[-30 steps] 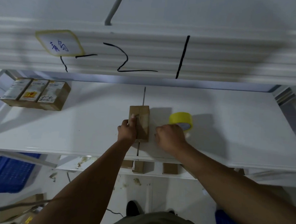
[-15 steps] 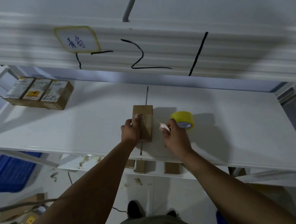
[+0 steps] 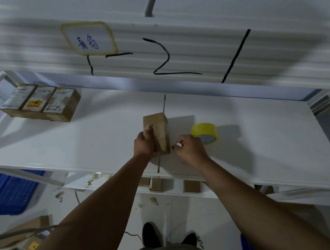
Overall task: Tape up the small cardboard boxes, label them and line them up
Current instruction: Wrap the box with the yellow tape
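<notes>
Fingers of the left hand clamp the near left side of a small cardboard box, thumb on top; the box now tilts, where before it lay flat on the white shelf. The right hand, just beside the box, pinches something small and pale. A yellow tape roll sits behind it.

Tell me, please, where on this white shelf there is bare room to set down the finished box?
The shelf is bare right of the yellow tape roll, and across the wide stretch between the three labelled boxes and the left hand. It is crowded mid-shelf, where both hands, right hand, work the cardboard box.
</notes>
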